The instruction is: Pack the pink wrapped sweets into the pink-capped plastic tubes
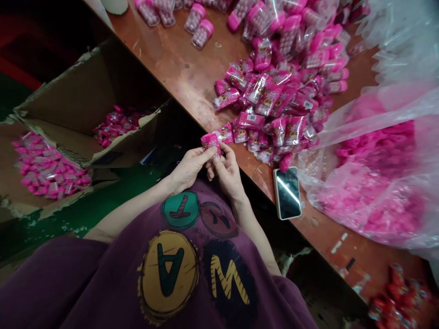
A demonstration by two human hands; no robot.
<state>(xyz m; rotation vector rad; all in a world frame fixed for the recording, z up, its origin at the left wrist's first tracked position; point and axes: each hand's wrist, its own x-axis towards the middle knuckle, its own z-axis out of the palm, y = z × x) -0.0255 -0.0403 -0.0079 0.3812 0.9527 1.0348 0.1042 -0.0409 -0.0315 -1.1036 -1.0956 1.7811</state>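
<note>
In front of my body, at the table's near edge, both hands meet on a small candy bottle [210,140] in a shiny pink printed sleeve. My left hand [190,168] is closed with its thumb along the near side of it. The fingers of my right hand [227,172] are bent and pinch its other side; the lower end is hidden by the fingers. Just beyond lies a heap of similar pink sleeved bottles [269,96], with one touching or nearly touching the held one. Farther back are unsleeved clear bottles [202,34] with pink caps and pale pink balls inside.
A phone [287,193] lies on the brown table [178,77] edge to the right. Beyond it rests a clear plastic bag [373,183] of pink pieces. Cardboard boxes [85,82] with pink items stand on the left, below table height. Red wrapped items [398,292] lie lower right.
</note>
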